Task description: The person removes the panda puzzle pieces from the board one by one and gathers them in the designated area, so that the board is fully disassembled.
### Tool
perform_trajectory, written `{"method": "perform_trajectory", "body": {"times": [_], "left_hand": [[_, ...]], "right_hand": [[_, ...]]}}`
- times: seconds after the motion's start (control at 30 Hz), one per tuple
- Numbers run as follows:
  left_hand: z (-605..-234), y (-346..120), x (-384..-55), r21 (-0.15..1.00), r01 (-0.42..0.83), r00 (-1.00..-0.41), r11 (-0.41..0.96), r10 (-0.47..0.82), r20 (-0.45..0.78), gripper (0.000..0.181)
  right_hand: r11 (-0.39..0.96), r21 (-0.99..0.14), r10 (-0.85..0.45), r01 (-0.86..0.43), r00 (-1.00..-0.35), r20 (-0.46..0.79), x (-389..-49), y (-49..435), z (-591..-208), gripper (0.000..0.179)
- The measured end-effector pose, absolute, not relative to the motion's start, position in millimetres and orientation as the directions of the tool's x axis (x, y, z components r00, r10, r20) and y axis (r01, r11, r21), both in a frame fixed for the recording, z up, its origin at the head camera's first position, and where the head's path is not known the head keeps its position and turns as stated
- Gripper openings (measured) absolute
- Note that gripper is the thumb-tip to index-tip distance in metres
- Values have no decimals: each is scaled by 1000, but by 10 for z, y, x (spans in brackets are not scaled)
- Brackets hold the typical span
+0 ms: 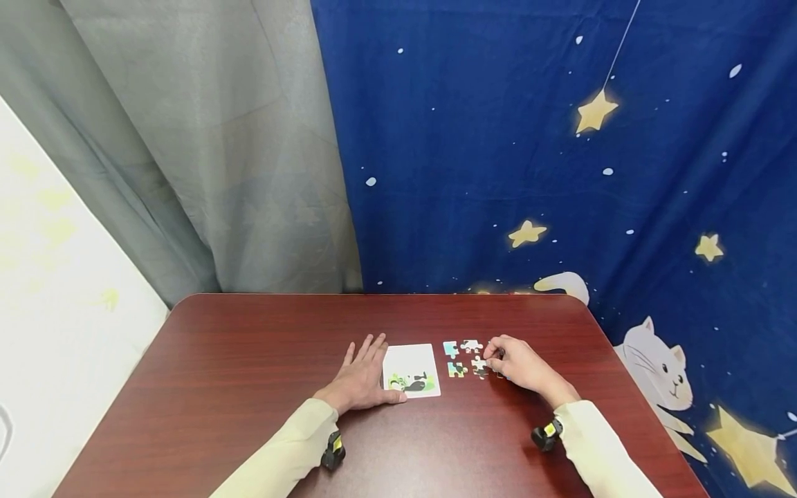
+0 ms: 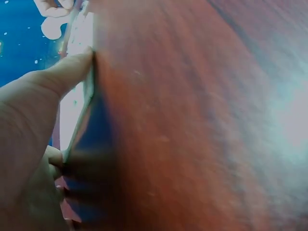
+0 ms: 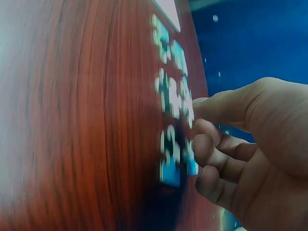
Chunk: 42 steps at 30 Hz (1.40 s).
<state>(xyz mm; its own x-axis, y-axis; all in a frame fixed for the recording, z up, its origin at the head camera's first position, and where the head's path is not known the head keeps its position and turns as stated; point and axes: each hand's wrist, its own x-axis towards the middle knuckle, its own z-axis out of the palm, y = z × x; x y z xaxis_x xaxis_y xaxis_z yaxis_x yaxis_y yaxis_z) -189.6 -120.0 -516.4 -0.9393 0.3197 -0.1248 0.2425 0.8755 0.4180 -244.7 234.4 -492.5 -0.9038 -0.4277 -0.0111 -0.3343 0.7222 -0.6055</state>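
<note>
In the head view a square white board (image 1: 411, 361) lies on the table, a green and black picture along its near edge. My left hand (image 1: 363, 382) is spread at its left side, the thumb on the near left corner; the left wrist view shows that thumb (image 2: 77, 65) at the board's edge. To the right of the board lie several jigsaw pieces, among them a blue and white piece (image 1: 451, 349) and a white and dark piece (image 1: 479, 368). My right hand (image 1: 523, 363) is over the right-hand pieces, fingers loosely bent. In the right wrist view, thumb and fingertips are apart, with nothing visible between them.
The dark red tabletop (image 1: 249, 360) reaches back to a grey curtain (image 1: 249, 173) and a blue star-patterned curtain (image 1: 467, 173). Both wrists wear small black devices, one by the left sleeve (image 1: 280, 453), the other by the right sleeve (image 1: 600, 449).
</note>
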Motion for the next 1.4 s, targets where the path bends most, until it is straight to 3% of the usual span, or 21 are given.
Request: {"method": "perform_trajectory", "body": {"times": [0.3,0.67,1.03,1.4], "left_hand": [[-5054,-1219,-1934,456,222,-917,862,344,-204,116],[-5087,-1272,-1926,465,237,-912,853,360,-195,117],[-5083,-1257,-1918,464,239,-917,853,356,-181,116],[-5105,-1277,-1919,463,247,-919,851,358,-167,117]], "right_hand": [[655,-614,-533,-442,-845,40,-2415,1984,-4892,10],[624,-568,-641,-537,-767,21,-2406,1408,-4880,5],[644,-532,-685,-550,-724,-81,-2373,985,-4924,11],[628,-517,-716,-582,-692,-91,-2350,832,-4916,10]]}}
